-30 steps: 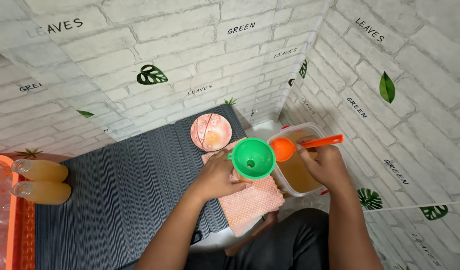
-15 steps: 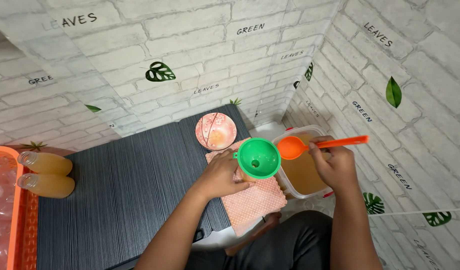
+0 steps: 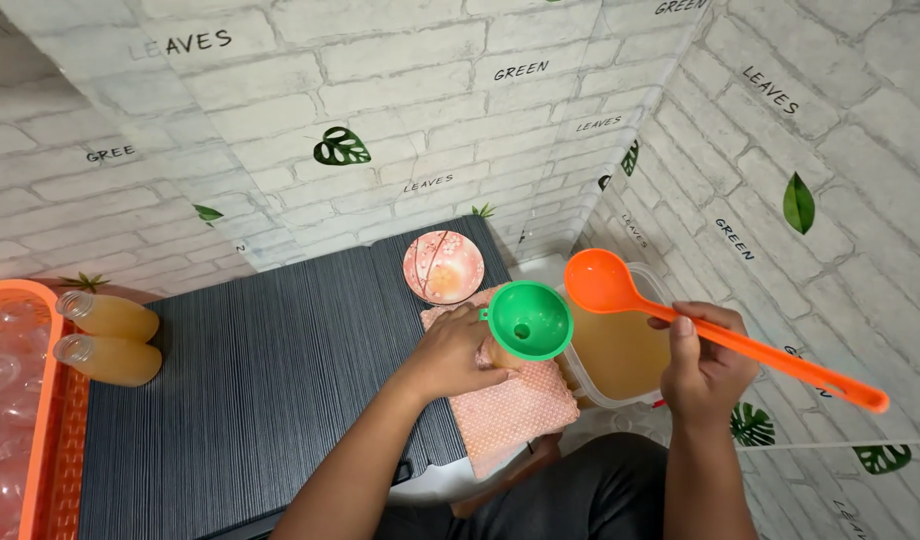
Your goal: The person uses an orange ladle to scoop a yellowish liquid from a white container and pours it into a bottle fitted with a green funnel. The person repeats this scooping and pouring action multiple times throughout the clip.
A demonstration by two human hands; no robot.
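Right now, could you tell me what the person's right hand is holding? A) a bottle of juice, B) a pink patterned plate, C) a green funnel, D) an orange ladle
D: the right hand grips the handle of the orange ladle, its bowl raised beside the green funnel, which the left hand steadies.

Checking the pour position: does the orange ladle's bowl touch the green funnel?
Cannot tell. In the head view the orange ladle, held in the right hand, sits beside the green funnel; their rims nearly meet, contact unclear.
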